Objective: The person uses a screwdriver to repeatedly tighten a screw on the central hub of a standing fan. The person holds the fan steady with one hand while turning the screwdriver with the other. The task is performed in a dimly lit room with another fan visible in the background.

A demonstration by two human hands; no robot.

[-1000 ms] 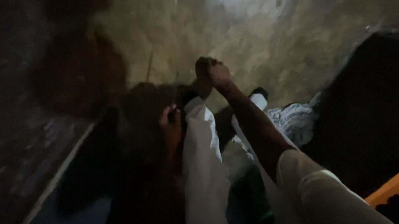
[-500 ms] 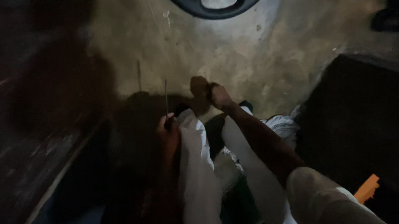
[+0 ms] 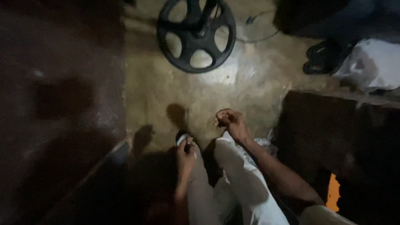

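Since the earlier frame the view has tipped upward, so a round black spoked stand base now shows whole on the concrete floor, and both hands sit lower in the picture. The left hand is pinched shut on a thin needle standing upright, beside a strip of pale cloth. The right hand is curled closed just above the cloth; what it grips is too dim to tell. The hands are near, not touching.
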